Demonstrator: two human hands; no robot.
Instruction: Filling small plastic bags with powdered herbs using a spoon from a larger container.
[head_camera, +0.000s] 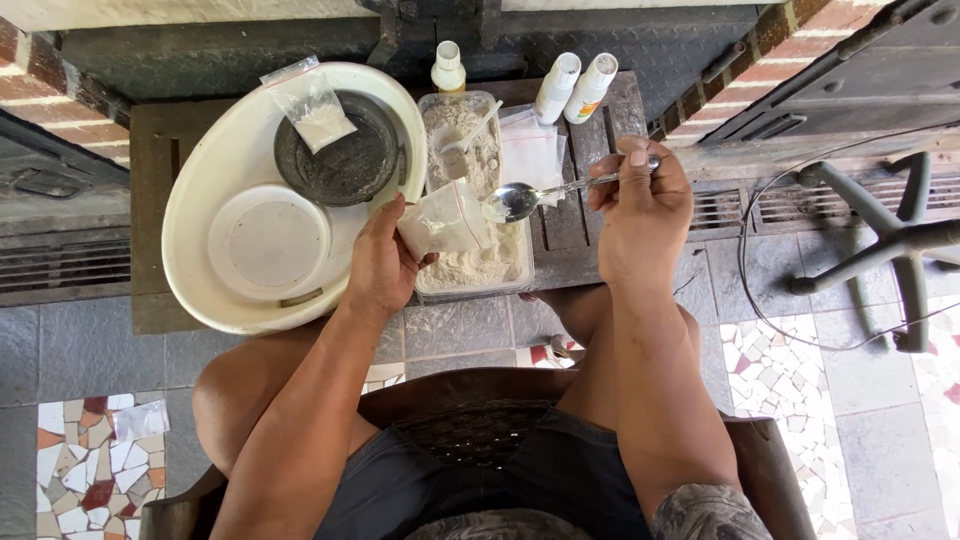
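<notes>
Looking down from the head camera, the left hand (378, 262) pinches a small clear plastic bag (443, 220), fingers closed on its left edge so the mouth faces right, and the bag already shows some pale powder in its lower part. The right hand (640, 205) is closed around the handle end of a metal spoon (545, 195), thumb on top, with the bowl pointing left and resting just at the bag's mouth, directly above a clear rectangular tub of off-white powder (470, 260). A small white scoop (462, 140) lies in the tub's far end. To do this step well, I judge the bag's mouth should be kept spread and held low over the tub, so that anything spilled falls back into the powder and not onto the dark wooden bench (160, 160). The spoon looks best tipped slowly, with its tip inside the opening before it tilts; the thin bag could fold shut if the pinch slackens. Left of the tub sits a large cream basin (190, 200) holding a dark round dish (345, 160), with another filled bag (315, 110) lying on that dish, and a white lid (268, 240). Behind the tub stand three small white bottles (560, 85), close together and well clear of both hands.
</notes>
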